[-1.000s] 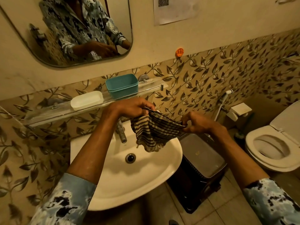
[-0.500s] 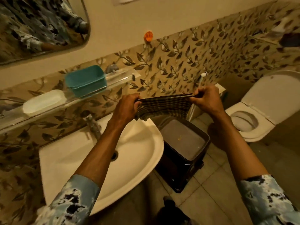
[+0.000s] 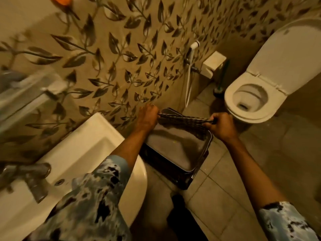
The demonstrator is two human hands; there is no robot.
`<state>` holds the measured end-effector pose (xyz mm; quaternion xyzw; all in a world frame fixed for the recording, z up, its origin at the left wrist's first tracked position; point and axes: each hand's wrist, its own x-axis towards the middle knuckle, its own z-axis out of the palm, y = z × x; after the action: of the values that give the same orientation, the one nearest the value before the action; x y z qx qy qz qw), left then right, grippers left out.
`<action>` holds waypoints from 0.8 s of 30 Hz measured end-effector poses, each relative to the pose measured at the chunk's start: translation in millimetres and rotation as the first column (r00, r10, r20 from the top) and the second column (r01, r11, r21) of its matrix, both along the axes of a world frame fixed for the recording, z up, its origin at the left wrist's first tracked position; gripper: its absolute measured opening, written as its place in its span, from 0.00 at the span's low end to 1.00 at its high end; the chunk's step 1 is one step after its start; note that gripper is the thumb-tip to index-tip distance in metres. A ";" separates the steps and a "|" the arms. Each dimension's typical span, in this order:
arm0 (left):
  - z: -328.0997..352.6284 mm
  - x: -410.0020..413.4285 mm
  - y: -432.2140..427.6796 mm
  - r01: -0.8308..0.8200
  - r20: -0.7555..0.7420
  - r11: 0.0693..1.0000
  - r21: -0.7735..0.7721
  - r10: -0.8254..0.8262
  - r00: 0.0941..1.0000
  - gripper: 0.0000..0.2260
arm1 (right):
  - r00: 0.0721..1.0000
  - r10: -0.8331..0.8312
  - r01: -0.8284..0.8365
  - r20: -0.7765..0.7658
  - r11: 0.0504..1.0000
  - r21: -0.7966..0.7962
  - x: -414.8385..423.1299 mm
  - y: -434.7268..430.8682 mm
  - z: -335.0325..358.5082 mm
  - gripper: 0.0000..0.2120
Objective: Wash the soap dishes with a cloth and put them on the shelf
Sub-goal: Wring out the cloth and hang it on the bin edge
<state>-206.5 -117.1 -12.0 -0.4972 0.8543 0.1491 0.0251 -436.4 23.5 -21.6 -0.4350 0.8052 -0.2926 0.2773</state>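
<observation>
Change noted: a second ago the cloth (image 3: 185, 121) hung bunched between both hands above the sink (image 3: 83, 153). It is now pulled out flat and taut, and has been carried rightward, clear of the basin, to sit over the lidded bin (image 3: 177, 150) on the floor. The view has swung the same way; the soap dishes, seen earlier on the shelf (image 3: 26, 94), are no longer in view, and only a blurred end of that shelf shows at the left edge.

Judgement: both dishes were on the shelf in the earlier pictures, so washing looks complete. The present step appears to be disposing of the cloth, spreading it to lay it on or beside the bin.

Pose: left hand (image 3: 147, 117) is extended forward, knuckles up, its grip pinching the cloth's left end close to the tiled wall. Right hand (image 3: 221, 126) is extended level with it, its grip pinching the right end, thumb side toward the cloth. Both forearms are bare, sleeves pushed back. The cloth spans the gap between the hands, apparently just above the bin lid; contact with it cannot be confirmed.
</observation>
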 end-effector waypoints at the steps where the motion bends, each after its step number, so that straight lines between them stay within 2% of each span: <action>1: -15.9 -7.3 -6.6 -0.007 0.021 1.000 0.017 0.007 1.000 0.08 | 1.000 -0.009 0.009 -0.007 1.000 0.018 -1.1 -3.3 -16.5 0.17; 5: -68.0 -26.4 -26.8 -0.106 0.033 0.986 0.128 0.103 0.994 0.10 | 0.999 -0.037 0.037 0.021 0.999 0.015 -7.7 -16.9 -69.9 0.17; 7: -84.3 -32.8 -33.2 -0.133 0.036 0.977 0.168 0.129 0.991 0.10 | 0.999 -0.023 0.021 0.035 0.998 0.066 -10.3 -22.6 -88.0 0.12; 9: -95.9 -37.9 -40.5 -0.151 0.044 0.974 0.170 0.146 0.988 0.09 | 0.999 -0.021 0.018 0.026 0.992 0.128 -13.3 -29.6 -104.3 0.13; 12: -111.5 -42.8 -54.7 -0.209 0.040 0.951 0.227 0.205 0.978 0.08 | 0.999 -0.033 0.031 0.014 0.990 0.139 -14.4 -43.3 -113.4 0.06; 15: -124.9 -46.4 -71.5 -0.290 0.005 0.913 0.285 0.302 0.953 0.08 | 0.997 -0.071 0.072 -0.015 0.990 0.118 -15.3 -57.6 -111.3 0.05; 20: -141.5 -49.0 -66.6 -0.336 -0.077 0.920 0.201 0.357 0.931 0.10 | 0.993 -0.113 0.114 -0.036 0.993 0.024 -6.3 -50.6 -105.2 0.07; 24: -157.0 -35.8 -44.6 -0.251 -0.174 0.955 0.158 0.277 0.945 0.09 | 0.994 -0.083 0.091 -0.078 0.990 0.106 18.2 -19.0 -126.2 0.09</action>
<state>-242.3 -161.7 -169.0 -0.5877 0.7662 0.2558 -0.0453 -418.2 4.5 -147.8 -0.3940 0.8478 -0.2437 0.2581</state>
